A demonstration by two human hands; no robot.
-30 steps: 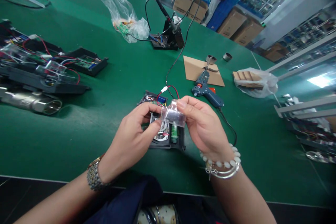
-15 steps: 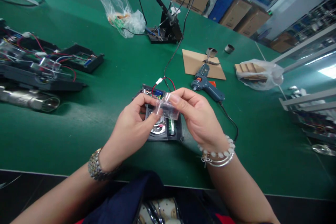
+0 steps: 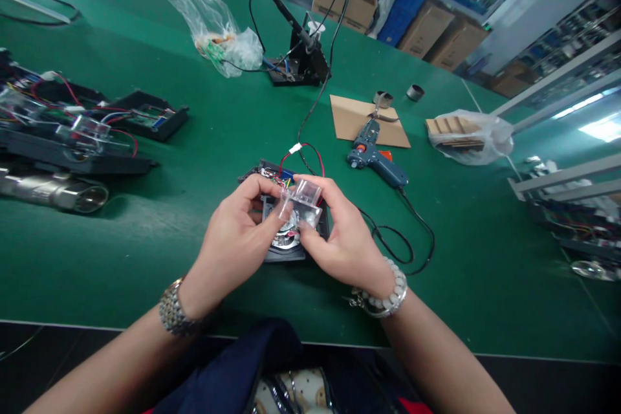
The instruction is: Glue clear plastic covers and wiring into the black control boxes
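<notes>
A small clear plastic part (image 3: 306, 204) is held between both hands, just above a dark device housing (image 3: 286, 255) on the green table. My left hand (image 3: 237, 233) pinches its left side between thumb and forefinger. On the other side, my right hand (image 3: 339, 233) grips it, thumb at the near edge and fingers at the far edge. Inside the housing a silvery round mechanism shows, partly covered by the hands. Red and black wires with a white connector (image 3: 295, 148) rise from the housing's far end.
A glue gun (image 3: 378, 158) lies on cardboard (image 3: 342, 118) at right, its cable looping nearby. Behind stand a soldering iron stand (image 3: 303, 65) and a plastic bag (image 3: 213, 26). Wired housings (image 3: 72, 149) and a metal cylinder (image 3: 53, 187) lie left. Bagged cardboard dividers (image 3: 468, 136) lie right.
My right hand has shifted slightly left and its thumb has moved down to the part's near edge. The clear part has turned in my fingers. The view has shifted slightly.
</notes>
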